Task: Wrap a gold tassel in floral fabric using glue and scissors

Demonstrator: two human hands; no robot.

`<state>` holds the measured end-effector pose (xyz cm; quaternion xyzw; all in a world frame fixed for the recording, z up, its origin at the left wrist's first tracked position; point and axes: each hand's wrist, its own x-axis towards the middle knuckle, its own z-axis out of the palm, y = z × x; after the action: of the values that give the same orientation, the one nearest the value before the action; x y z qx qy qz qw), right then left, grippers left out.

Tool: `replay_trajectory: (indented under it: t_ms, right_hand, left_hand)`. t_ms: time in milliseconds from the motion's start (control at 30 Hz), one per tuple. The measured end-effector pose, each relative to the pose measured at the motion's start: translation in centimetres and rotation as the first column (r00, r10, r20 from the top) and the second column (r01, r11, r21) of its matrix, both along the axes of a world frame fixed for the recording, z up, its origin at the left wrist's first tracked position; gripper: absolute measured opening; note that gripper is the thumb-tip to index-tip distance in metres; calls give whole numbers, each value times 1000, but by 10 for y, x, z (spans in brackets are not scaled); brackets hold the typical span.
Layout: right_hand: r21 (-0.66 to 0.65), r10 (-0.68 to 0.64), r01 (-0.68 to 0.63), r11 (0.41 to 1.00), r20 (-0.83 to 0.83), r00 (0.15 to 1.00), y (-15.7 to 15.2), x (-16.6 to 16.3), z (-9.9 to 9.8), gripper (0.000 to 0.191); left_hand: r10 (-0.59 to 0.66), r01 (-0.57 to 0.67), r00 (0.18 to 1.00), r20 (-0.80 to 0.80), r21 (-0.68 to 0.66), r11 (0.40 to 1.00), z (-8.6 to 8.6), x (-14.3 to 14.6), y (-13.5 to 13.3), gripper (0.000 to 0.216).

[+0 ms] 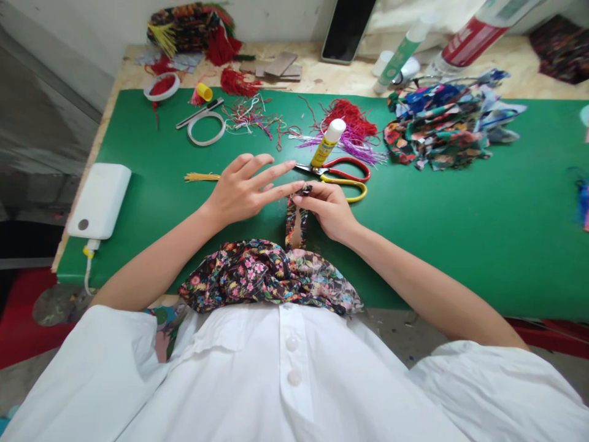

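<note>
My right hand (pixel 329 209) pinches the top end of a narrow strip of dark floral fabric (pixel 289 227), which has a tan inner face showing. The strip hangs down toward a bunched floral cloth (pixel 248 270) at the table's near edge. My left hand (pixel 246 187) has its fingers stretched out, with one fingertip at the strip's top end beside my right fingers. Just beyond my hands lie scissors (pixel 354 178) with one red and one yellow handle. A yellow glue stick (pixel 327 144) with a white cap stands by their blades.
Red and purple thread tassels (pixel 352 123) and a heap of floral fabric scraps (pixel 442 126) lie farther back. Tape rolls (pixel 207 128) and a knife (pixel 200 113) are at the left rear. A white power bank (pixel 100 199) sits left; a phone (pixel 346 31) leans at the back.
</note>
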<state>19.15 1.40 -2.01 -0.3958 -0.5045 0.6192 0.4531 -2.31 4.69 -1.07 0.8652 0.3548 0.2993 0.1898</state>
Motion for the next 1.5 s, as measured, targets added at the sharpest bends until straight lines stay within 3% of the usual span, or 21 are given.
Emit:
replay_trajectory:
  t_ms: [233, 367, 500, 633, 900, 1167, 1333, 1500]
  right_hand:
    - [69, 35, -39, 997, 57, 998, 0, 1, 1, 18]
    - [53, 55, -57, 997, 48, 997, -1, 1, 2, 23]
    - [46, 88, -90, 995, 52, 995, 0, 2, 2, 35]
    - [70, 112, -116, 991, 47, 993, -1, 1, 2, 41]
    - [100, 82, -91, 991, 98, 992, -2, 0, 3, 51]
    - [36, 142, -143, 989, 30, 989, -7, 0, 0, 50]
    - [18, 125, -126, 992, 20, 992, -6, 0, 0, 52]
    - [2, 126, -126, 992, -17, 992, -4, 2, 1, 56]
  left_hand:
    - [46, -39, 996, -73, 87, 995, 4, 4, -9, 41]
    - [111, -110, 994, -8, 95, 989, 6, 8, -14, 41]
    - [132, -109, 976, 175, -137, 985, 8, 13, -18, 30]
    - [173, -33, 926, 335, -387, 922, 7, 18, -20, 27]
    - [260, -48, 887, 383, -483, 874, 5, 22, -23, 18]
    - [296, -125, 884, 362, -428, 895, 5, 25, -27, 12]
    - [183, -131, 929, 322, -176, 976, 7, 25, -32, 5]
    - [112, -116, 958, 265, -2, 993, 6, 24, -31, 5]
